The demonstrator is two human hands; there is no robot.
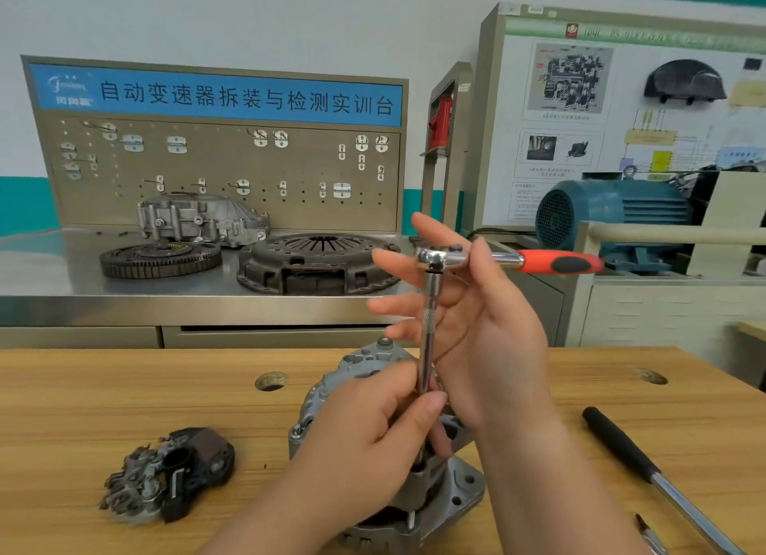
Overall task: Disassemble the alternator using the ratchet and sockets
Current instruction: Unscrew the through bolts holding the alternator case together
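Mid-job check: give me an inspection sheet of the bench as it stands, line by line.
Surface: wooden bench with round holes.
Job's things: alternator centre; ratchet on extension bar, upright over it.
Clutter: dark loose part left; black-handled tool right.
Grippers: left hand grips the bar's lower end; right hand open, fingers straight, by the ratchet head.
Cables: dark leads beside the blue motor, off the bench.
Surroundings: steel table with flywheel and clutch cover; pegboard behind.
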